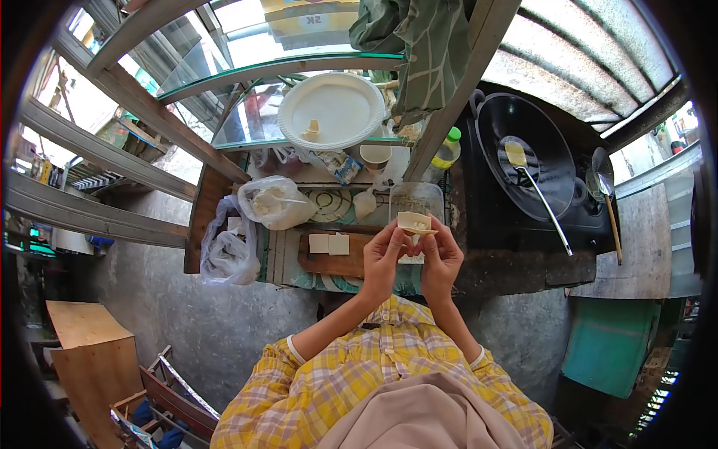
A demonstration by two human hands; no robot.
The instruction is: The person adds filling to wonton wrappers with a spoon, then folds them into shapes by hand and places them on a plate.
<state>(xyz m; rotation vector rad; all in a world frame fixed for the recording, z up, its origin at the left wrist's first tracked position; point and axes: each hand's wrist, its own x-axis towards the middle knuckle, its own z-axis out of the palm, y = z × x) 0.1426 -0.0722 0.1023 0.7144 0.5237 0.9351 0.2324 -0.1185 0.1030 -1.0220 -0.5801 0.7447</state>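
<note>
My left hand [383,258] and my right hand [441,262] are both closed on one pale dumpling wrapper [413,221], pinching it from either side. The wrapper is bent up at its edges, and small white bits lie in it. Under my hands is a clear plastic container [417,196], partly covered by them. To the left, two stacks of square pale wrappers [339,245] rest on a wooden cutting board [351,264]. A folded wrapper piece [311,130] sits on a white plate [331,105] upon the glass shelf.
A black wok [523,127] on the stove at right holds a spatula [535,187]; a wooden-handled strainer [604,187] lies beside it. Plastic bags [275,203], a paper cup [375,157] and a green-capped bottle [447,150] stand around the counter. A wooden post [449,112] rises before me.
</note>
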